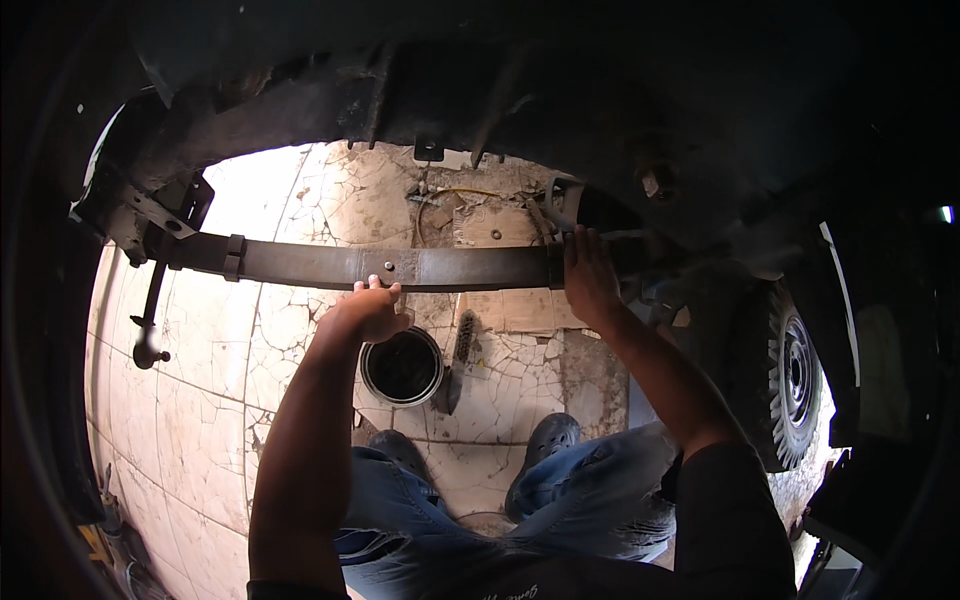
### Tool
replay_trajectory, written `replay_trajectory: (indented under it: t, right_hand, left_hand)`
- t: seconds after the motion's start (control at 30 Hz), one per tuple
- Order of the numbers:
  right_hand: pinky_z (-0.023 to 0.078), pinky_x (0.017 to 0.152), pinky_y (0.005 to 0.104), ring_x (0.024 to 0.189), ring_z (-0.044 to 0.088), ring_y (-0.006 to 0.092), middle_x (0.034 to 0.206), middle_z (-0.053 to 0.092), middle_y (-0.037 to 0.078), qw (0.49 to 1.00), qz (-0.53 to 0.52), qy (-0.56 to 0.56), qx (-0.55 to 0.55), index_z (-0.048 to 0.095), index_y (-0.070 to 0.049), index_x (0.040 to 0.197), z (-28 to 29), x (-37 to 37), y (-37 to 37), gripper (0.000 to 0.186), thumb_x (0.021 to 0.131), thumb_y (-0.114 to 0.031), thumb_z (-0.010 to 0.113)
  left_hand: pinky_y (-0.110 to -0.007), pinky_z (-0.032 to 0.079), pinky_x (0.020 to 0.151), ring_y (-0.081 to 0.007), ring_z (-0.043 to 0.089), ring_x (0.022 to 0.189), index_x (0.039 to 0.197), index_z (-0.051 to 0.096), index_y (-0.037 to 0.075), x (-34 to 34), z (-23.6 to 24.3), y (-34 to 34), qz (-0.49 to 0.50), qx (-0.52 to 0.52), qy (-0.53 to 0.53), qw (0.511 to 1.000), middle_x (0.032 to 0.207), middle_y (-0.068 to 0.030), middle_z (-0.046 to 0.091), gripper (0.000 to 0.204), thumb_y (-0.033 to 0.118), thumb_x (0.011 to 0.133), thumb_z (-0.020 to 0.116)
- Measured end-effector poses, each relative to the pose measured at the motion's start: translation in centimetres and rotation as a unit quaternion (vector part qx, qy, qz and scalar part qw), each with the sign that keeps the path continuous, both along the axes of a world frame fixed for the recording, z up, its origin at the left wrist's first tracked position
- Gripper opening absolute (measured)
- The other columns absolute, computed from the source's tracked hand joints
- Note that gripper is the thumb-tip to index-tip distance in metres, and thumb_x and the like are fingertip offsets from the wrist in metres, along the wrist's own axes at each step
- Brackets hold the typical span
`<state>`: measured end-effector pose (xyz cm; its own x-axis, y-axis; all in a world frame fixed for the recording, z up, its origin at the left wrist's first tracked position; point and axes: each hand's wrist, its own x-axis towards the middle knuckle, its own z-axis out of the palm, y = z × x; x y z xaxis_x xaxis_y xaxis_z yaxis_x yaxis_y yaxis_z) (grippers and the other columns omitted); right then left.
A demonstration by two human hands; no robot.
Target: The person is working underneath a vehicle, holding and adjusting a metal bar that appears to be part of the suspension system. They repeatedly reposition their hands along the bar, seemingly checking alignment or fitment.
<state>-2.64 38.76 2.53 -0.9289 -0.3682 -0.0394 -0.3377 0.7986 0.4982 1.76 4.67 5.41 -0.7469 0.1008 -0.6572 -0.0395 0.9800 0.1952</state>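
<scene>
"Where is the leaf spring (pixel 310 264)?"

"It spans the space above the tiled floor (pixel 190 420), running from a bracket (pixel 178 205) at the left into shadow at the right. A metal clip (pixel 234 258) wraps it near the left end, and a bolt head (pixel 389 266) shows about halfway along."

"And the left hand (pixel 368 308)?"

"Fingers bent, their tips against the spring's near edge, just beside the bolt. I can't tell whether it grips or only rests there."

"The right hand (pixel 592 278)?"

"Its fingers lie across the spring, well to the right of the bolt. The thumb is hidden, so I can't tell whether it is clasping the metal."

"What's on the floor?"

"A sheet of cardboard (pixel 520 312) lies below the spring, with a small ring (pixel 496 234) on it. By its near left corner is a bristled brush (pixel 465 336). An open can (pixel 403 402) stands just left of that brush, below the left hand."

"Anything toward the right edge?"

"A wheel (pixel 795 370) with a chunky tread, beyond the right forearm."
</scene>
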Motion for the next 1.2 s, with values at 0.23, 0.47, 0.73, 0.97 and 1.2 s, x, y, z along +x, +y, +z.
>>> replay_trajectory:
  t: [0.23,0.47,0.73,0.97,1.2]
  right_hand:
    - [0.02,0.114,0.0487,0.137,0.025,0.0437,0.146,0.024,0.032,0.995,0.035,-0.04,-0.08,0.024,0.012,0.14,-0.6,1.8,1.0,0.076,0.076,-0.009,0.059]
    - [0.023,0.113,0.0493,0.138,0.025,0.0414,0.146,0.029,0.028,0.999,0.032,0.004,-0.007,0.029,0.008,0.14,0.2,0.0,0.5,0.066,0.084,-0.016,0.052]
    - [0.023,0.112,0.0491,0.136,0.027,0.0421,0.145,0.03,0.029,0.998,0.042,-0.028,-0.04,0.03,0.01,0.14,-0.3,2.0,1.1,0.066,0.083,-0.016,0.052]
    - [0.022,0.112,0.0507,0.137,0.025,0.0427,0.146,0.027,0.03,0.999,0.034,-0.01,0.012,0.028,0.011,0.14,0.6,0.5,0.3,0.066,0.084,-0.015,0.051]
    - [0.023,0.112,0.0505,0.137,0.025,0.0435,0.147,0.027,0.03,0.998,0.029,-0.016,-0.047,0.028,0.011,0.14,-0.1,0.9,1.0,0.066,0.084,-0.016,0.052]
  left_hand:
    - [-0.043,0.026,0.113,-0.0399,0.019,0.141,0.147,0.028,0.01,0.3,-1.2,-1.5,-0.023,0.023,0.024,0.999,0.153,-0.0249,0.016,0.078,0.048,0.086,0.057]
    - [-0.043,0.027,0.113,-0.0411,0.019,0.141,0.147,0.028,0.009,0.0,-0.2,-0.2,-0.012,0.002,0.006,1.0,0.152,-0.0264,0.016,0.077,0.048,0.087,0.056]
    - [-0.042,0.027,0.113,-0.0399,0.019,0.141,0.147,0.027,0.007,0.4,-0.8,-1.5,-0.022,0.027,0.03,0.999,0.153,-0.0252,0.016,0.077,0.046,0.087,0.057]
    - [-0.047,0.025,0.113,-0.0382,0.02,0.141,0.148,0.027,0.013,-0.1,0.1,0.0,-0.002,0.001,0.004,1.0,0.154,-0.0218,0.016,0.075,0.046,0.088,0.055]
    - [-0.042,0.027,0.113,-0.0392,0.021,0.141,0.146,0.029,0.008,0.4,-0.6,-0.9,-0.027,0.012,0.039,0.999,0.153,-0.0244,0.017,0.077,0.046,0.086,0.058]
